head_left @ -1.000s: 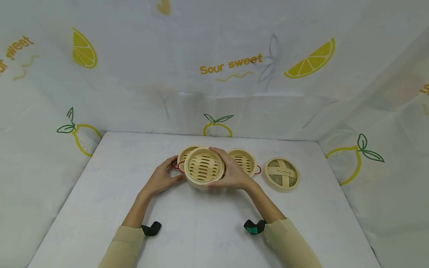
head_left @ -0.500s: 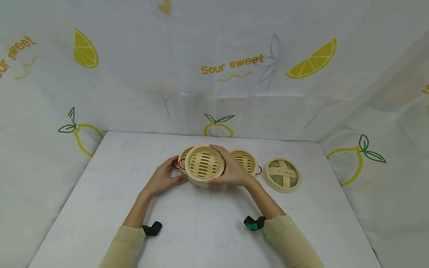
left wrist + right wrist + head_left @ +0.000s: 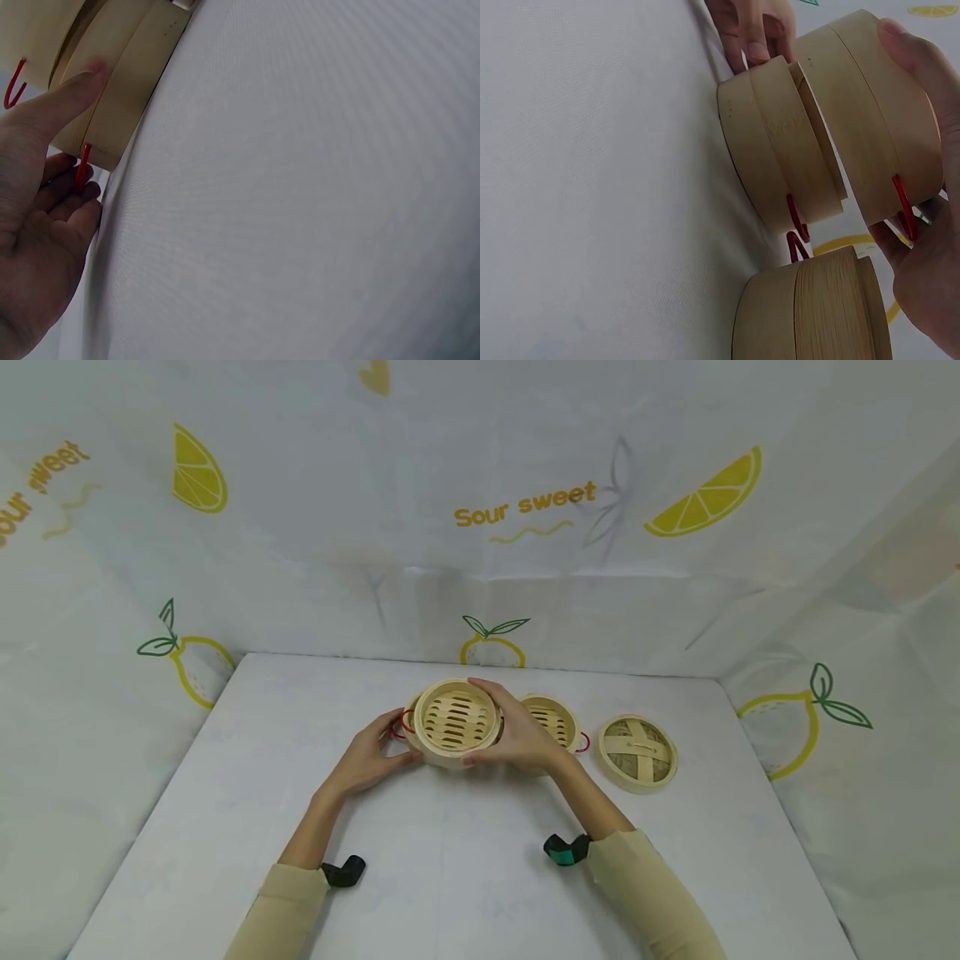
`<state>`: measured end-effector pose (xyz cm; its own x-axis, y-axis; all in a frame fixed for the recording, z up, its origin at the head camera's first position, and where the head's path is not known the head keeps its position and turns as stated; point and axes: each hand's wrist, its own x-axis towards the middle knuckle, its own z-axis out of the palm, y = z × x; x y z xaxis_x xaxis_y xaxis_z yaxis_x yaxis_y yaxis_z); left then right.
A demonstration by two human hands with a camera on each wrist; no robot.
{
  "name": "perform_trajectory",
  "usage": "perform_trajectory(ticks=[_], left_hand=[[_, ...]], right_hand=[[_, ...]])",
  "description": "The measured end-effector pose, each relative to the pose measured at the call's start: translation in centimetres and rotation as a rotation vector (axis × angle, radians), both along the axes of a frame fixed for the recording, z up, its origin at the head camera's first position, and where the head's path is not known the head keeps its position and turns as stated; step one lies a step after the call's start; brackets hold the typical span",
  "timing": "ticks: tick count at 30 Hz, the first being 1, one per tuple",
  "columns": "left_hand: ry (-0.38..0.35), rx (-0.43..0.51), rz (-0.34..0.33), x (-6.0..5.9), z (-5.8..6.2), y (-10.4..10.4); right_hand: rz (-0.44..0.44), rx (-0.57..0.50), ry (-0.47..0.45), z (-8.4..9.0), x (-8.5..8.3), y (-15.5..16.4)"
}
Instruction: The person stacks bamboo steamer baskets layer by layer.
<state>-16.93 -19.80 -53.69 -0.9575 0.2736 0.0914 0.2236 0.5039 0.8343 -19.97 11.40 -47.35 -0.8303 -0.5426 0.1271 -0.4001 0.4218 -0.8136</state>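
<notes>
My right hand (image 3: 513, 737) grips a round bamboo steamer tier (image 3: 456, 720) with a slatted floor and holds it just above a second tier (image 3: 409, 713) that stands on the white table (image 3: 450, 860). In the right wrist view the held tier (image 3: 870, 112) hangs tilted beside the lower tier (image 3: 780, 142), thumb on one side and fingers by its red handle (image 3: 901, 206). My left hand (image 3: 371, 756) holds the lower tier (image 3: 135, 82), thumb on its wall and fingers curled at its red wire handle (image 3: 82, 165).
A third steamer tier (image 3: 555, 722) with red handles stands just right of my right hand and shows low in the right wrist view (image 3: 817, 307). A woven bamboo lid (image 3: 638, 752) lies farther right. Lemon-print cloth walls close in the table's back and sides.
My right hand has carried its tier a little away from me, so it covers more of the lower tier. The left hand has stayed on the lower tier.
</notes>
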Motion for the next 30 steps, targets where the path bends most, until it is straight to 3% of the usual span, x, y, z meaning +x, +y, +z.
perform_trajectory(ticks=[13,30], left_hand=[[0.03,0.017,-0.014,-0.1,-0.1,0.0],[-0.009,0.049,-0.02,-0.2,-0.2,-0.2]], right_hand=[[0.023,0.024,0.019,-0.4,-1.0,-0.7],[0.043,-0.012,-0.034,0.0,-1.7,-1.4]])
